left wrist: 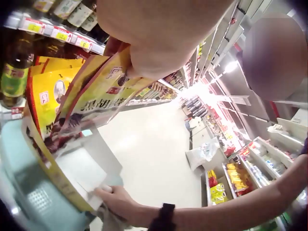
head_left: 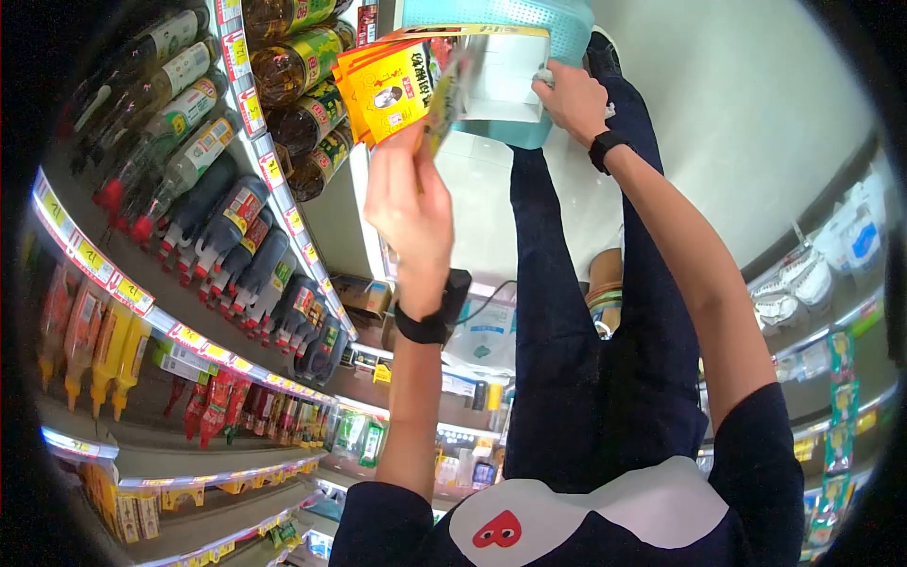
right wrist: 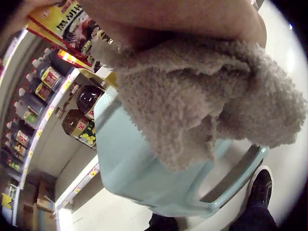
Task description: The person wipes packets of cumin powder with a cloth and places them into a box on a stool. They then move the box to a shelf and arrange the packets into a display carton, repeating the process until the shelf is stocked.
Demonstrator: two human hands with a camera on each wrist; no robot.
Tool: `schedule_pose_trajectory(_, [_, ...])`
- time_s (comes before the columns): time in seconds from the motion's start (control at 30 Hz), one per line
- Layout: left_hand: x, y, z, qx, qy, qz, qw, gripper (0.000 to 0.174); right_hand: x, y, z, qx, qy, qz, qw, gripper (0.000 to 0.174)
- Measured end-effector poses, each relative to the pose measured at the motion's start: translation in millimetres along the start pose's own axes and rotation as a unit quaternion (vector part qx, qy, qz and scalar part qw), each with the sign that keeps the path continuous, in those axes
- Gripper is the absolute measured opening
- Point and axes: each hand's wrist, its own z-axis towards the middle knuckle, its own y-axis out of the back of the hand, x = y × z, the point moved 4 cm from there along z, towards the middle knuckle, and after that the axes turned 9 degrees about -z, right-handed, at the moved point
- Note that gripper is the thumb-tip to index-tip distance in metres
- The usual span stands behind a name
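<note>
A display box [head_left: 505, 80] with a white inside lies tipped over a teal plastic stool [head_left: 557, 17]. Yellow seasoning packets [head_left: 383, 94] stand together at the box's left end. My left hand [head_left: 411, 198] pinches packets with black Chinese print [left wrist: 98, 98] by their upper edge, beside the others. At the box's right end, my right hand [head_left: 574, 99] has its thumb and fingers on the rim. The same hand holds a fluffy grey cloth [right wrist: 178, 106], which hangs below it and covers much of the right wrist view.
On the left, shelves hold dark sauce bottles [head_left: 236, 222] behind a price-tag rail [head_left: 274, 170]. Large oil bottles [head_left: 302, 66] stand beside the box. My legs [head_left: 567, 378] are close to the stool. More stocked shelves [left wrist: 240, 173] line the aisle's other side.
</note>
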Motion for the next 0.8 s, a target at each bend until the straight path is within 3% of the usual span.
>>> schedule_pose_trajectory(0.2, [10, -37, 2, -0.049, 0.014, -0.070, 0.996, 0.015, -1, 4, 1, 0.003, 0.003, -0.005, 1.000, 0.035])
schedule_pose_trajectory(0.27, [37, -58, 3, 0.016, 0.044, -0.056, 0.997, 0.015, 0, 4, -1, 0.001, 0.002, -0.004, 1.000, 0.036])
schedule_pose_trajectory(0.47, [70, -65, 12, 0.057, 0.110, -0.038, 0.992, 0.017, -1, 4, -2, -0.008, 0.007, 0.004, 1.000, 0.036])
schedule_pose_trajectory(0.57, [68, -70, 17, 0.075, 0.082, -0.014, 0.994, 0.017, 0, 1, -3, -0.011, 0.005, -0.004, 1.000, 0.036])
schedule_pose_trajectory(0.63, [66, -76, 26, 0.029, 0.003, -0.052, 0.998, 0.018, -1, 3, -2, -0.016, 0.003, -0.005, 1.000, 0.035])
schedule_pose_trajectory(0.67, [67, -78, 28, 0.029, 0.003, -0.052, 0.998, 0.018, -1, 5, -1, -0.016, 0.004, -0.005, 1.000, 0.035])
schedule_pose_trajectory(0.77, [71, -73, 29, 0.050, -0.001, -0.038, 0.998, 0.030, 0, 4, -2, -0.002, 0.011, -0.008, 1.000, 0.035])
schedule_pose_trajectory(0.8, [69, -65, 29, 0.009, -0.018, 0.035, 0.999, 0.037, 0, 4, -2, -0.004, 0.013, -0.009, 1.000, 0.035])
